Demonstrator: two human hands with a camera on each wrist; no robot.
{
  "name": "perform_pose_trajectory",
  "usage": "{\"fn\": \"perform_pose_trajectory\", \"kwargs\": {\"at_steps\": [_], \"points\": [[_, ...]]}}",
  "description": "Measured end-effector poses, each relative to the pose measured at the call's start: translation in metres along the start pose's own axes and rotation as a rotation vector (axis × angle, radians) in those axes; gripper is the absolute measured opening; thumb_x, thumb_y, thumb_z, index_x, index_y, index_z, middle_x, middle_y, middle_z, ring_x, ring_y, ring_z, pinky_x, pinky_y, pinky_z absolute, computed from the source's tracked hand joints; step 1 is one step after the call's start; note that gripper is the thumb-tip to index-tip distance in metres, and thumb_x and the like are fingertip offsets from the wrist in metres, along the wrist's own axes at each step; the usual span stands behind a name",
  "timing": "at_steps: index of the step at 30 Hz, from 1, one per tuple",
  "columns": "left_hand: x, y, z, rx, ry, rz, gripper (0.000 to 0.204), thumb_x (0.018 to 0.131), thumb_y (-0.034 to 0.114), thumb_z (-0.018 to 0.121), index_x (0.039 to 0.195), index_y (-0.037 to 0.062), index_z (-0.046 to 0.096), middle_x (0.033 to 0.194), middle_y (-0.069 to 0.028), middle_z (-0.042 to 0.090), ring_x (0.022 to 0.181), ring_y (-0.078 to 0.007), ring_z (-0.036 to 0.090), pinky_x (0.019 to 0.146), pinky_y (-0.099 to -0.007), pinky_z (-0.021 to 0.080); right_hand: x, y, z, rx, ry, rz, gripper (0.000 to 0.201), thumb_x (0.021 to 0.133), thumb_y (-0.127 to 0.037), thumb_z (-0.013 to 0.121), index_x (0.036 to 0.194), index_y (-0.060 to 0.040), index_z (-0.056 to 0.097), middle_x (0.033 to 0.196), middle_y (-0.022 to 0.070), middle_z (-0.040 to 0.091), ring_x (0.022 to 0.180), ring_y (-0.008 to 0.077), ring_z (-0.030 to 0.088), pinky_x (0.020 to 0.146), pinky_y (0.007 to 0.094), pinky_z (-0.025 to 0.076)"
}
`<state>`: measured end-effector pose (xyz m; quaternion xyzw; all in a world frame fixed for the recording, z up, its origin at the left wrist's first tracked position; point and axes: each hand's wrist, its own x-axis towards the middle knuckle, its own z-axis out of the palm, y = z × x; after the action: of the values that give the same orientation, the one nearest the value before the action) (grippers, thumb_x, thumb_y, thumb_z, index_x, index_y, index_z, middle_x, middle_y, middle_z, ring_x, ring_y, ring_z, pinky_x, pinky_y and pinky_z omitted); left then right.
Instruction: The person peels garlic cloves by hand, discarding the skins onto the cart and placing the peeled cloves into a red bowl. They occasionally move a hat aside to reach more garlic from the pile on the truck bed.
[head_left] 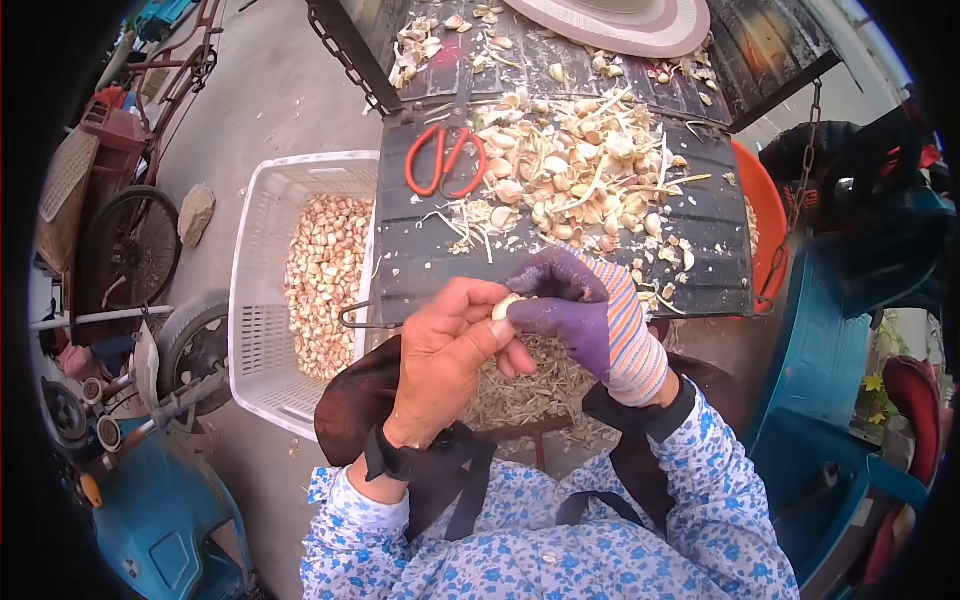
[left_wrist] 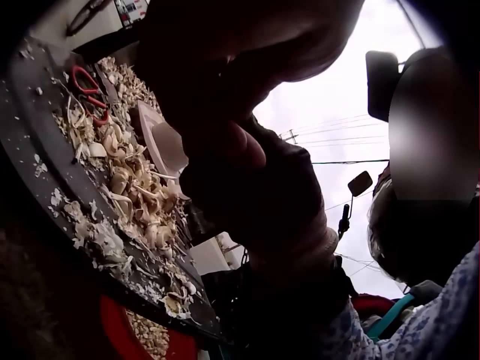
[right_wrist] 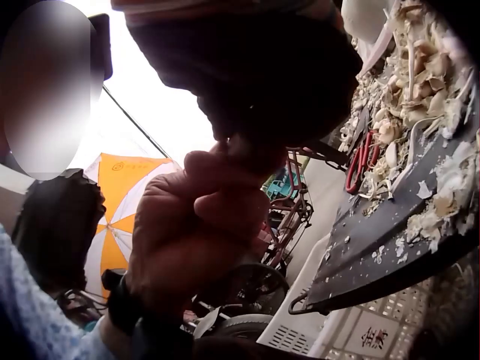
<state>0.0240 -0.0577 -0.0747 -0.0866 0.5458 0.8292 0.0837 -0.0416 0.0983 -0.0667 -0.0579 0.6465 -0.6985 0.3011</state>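
Observation:
A pale garlic clove (head_left: 507,306) sits between the fingertips of both hands, just off the near edge of the dark metal board (head_left: 430,285). My bare left hand (head_left: 450,345) pinches it between thumb and forefinger. From the other side, the right hand (head_left: 580,310), in a purple glove with a striped cuff, grips it with thumb and fingers. Beyond them lies a heap of garlic cloves (head_left: 580,165) with dry skins and stalks. Red-handled scissors (head_left: 445,165) rest on the board left of the heap. Both wrist views show the hands dark, the clove mostly hidden.
At the left a white plastic crate (head_left: 262,260) holds many garlic cloves (head_left: 325,270). An orange-red tub (head_left: 765,215) with cloves stands right of the board. A sun hat (head_left: 620,20) lies at the far end. Skins and stalks (head_left: 540,390) litter the ground below the hands.

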Motion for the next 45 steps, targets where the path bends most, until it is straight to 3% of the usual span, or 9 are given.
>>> {"fn": "perform_pose_trajectory", "kwargs": {"at_steps": [8,13,18,24,26,30,33,37,45], "points": [[0.03,-0.01,0.033,-0.227,-0.053,-0.123,0.018,0.092,0.008,0.053,0.105,-0.0047,0.055,0.08,-0.0123,0.065,0.061,-0.0201,0.065,0.056,-0.0289,0.053,-0.016,0.007,-0.039,0.205,0.114,-0.025,0.024,0.078,-0.012,0.069,0.096,0.001,0.06,0.083,0.0063,0.062,0.076,0.0114,0.059,0.066,0.0264,0.048],[0.06,-0.025,0.05,0.027,-0.074,-0.195,0.024,0.097,0.018,0.047,0.107,-0.0032,0.055,0.082,-0.0131,0.065,0.062,-0.0197,0.065,0.055,-0.0272,0.052,-0.004,0.029,-0.067,-0.686,0.283,-0.567,0.024,0.08,-0.021,0.061,0.096,-0.0028,0.059,0.09,0.0197,0.057,0.076,0.0377,0.058,0.066,0.0421,0.048],[0.09,-0.04,0.076,-0.176,-0.249,-0.2,0.04,0.096,0.018,0.05,0.128,-0.0038,0.041,0.108,-0.0188,0.06,0.087,-0.0245,0.066,0.07,-0.0306,0.055,-0.004,0.001,-0.123,-0.829,0.378,-0.587,0.01,0.075,-0.009,0.063,0.082,-0.0035,0.057,0.075,0.0176,0.055,0.07,0.0386,0.057,0.059,0.0446,0.045],[0.099,-0.044,0.071,-0.066,-0.091,-0.078,0.042,0.093,0.013,0.053,0.129,-0.0062,0.039,0.113,-0.021,0.058,0.097,-0.027,0.064,0.073,-0.0304,0.055,0.01,0.008,-0.224,-1.355,1.218,-0.245,0.036,0.082,-0.019,0.062,0.112,-0.0008,0.055,0.107,0.0228,0.056,0.086,0.0393,0.06,0.076,0.0452,0.049],[0.098,-0.039,0.053,-0.01,0.151,-0.078,0.03,0.094,0.011,0.051,0.118,-0.0056,0.047,0.106,-0.0186,0.06,0.085,-0.0227,0.066,0.064,-0.0268,0.054,0.008,0.008,-0.217,-1.182,1.193,-0.4,0.036,0.083,-0.022,0.063,0.11,0.0006,0.057,0.104,0.0212,0.058,0.085,0.0366,0.061,0.076,0.0428,0.049],[0.1,-0.032,0.021,0.151,0.303,-0.129,0.028,0.094,0.01,0.05,0.118,-0.0054,0.048,0.104,-0.0166,0.06,0.082,-0.0207,0.066,0.062,-0.0262,0.054,0.011,0.009,-0.15,-0.42,0.681,-0.144,0.026,0.08,-0.017,0.064,0.098,0.0013,0.063,0.083,0.0173,0.062,0.076,0.0287,0.062,0.068,0.0387,0.049],[0.104,-0.043,0.004,0.208,0.299,-0.133,0.03,0.093,0.007,0.049,0.12,-0.0062,0.047,0.108,-0.0153,0.059,0.086,-0.0195,0.065,0.064,-0.0262,0.053,0.02,0.024,-0.111,-0.743,0.494,-0.237,0.023,0.079,-0.01,0.065,0.099,0.0022,0.063,0.082,0.0109,0.062,0.076,0.0163,0.06,0.069,0.0281,0.048],[0.096,-0.045,0.004,0.367,0.09,-0.167,0.032,0.09,0.002,0.047,0.121,-0.0048,0.05,0.113,-0.0132,0.057,0.088,-0.0173,0.063,0.069,-0.0248,0.05,0.039,0.053,-0.093,-1.0,0.419,-0.354,0.021,0.077,-0.014,0.066,0.096,-0.0047,0.065,0.082,0.015,0.062,0.075,0.0334,0.061,0.064,0.0403,0.048],[0.105,-0.048,0.012,0.307,0.115,-0.17,0.041,0.088,0.001,0.05,0.127,-0.0082,0.043,0.099,-0.0119,0.059,0.075,-0.0157,0.062,0.059,-0.0242,0.05,0.055,0.039,-0.067,-1.312,0.189,-0.254,0.015,0.071,-0.017,0.064,0.083,-0.0077,0.063,0.087,0.0161,0.057,0.083,0.034,0.058,0.074,0.0457,0.045]]}}
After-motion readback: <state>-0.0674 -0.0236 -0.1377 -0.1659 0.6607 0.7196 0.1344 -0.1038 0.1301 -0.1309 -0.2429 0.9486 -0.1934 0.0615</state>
